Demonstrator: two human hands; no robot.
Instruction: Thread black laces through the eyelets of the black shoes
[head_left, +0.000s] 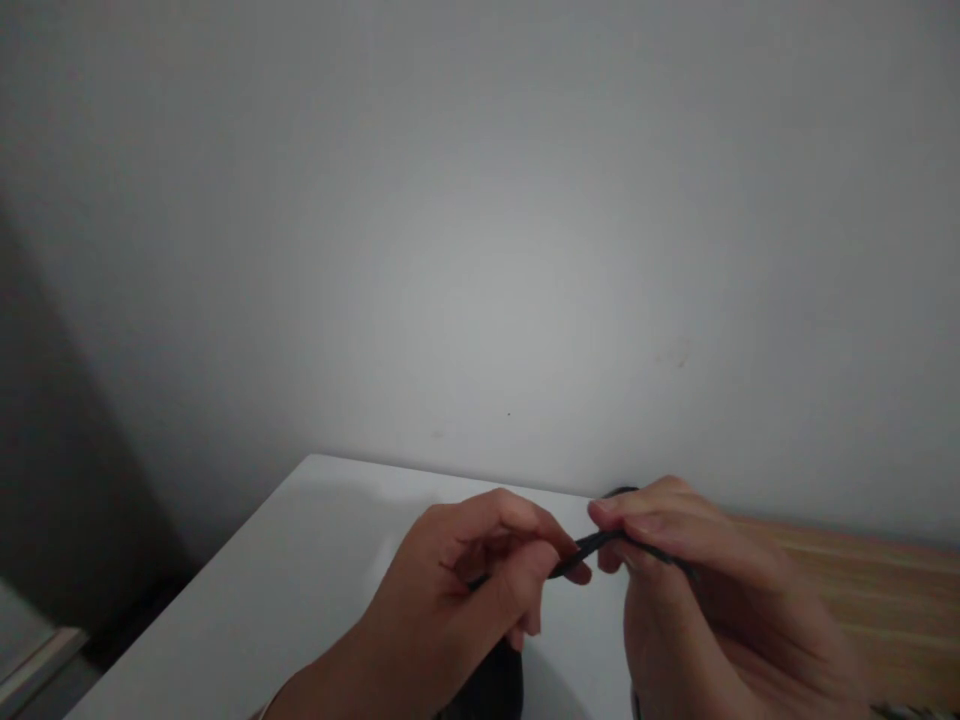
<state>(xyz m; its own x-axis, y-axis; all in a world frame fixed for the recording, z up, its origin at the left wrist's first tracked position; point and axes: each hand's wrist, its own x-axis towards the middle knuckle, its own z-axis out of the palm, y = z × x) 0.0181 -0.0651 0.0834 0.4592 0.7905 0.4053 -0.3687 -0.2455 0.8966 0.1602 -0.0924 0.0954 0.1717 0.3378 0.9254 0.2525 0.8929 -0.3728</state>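
Both my hands meet low in the view, over a white table [315, 560]. My left hand [465, 590] is closed, pinching one end of a thin black cord [592, 546] between thumb and fingers. My right hand [697, 590] is closed on the same cord a little to the right, its fingers curled over it. A short loop of the cord pokes up behind my right fingers. A dark object [491, 690] lies under my left hand, mostly hidden.
A plain white wall [480, 250] rises right behind the table. A wooden surface [862, 590] adjoins the white top on the right. The table's left edge drops to a dark floor [120, 610] at the lower left.
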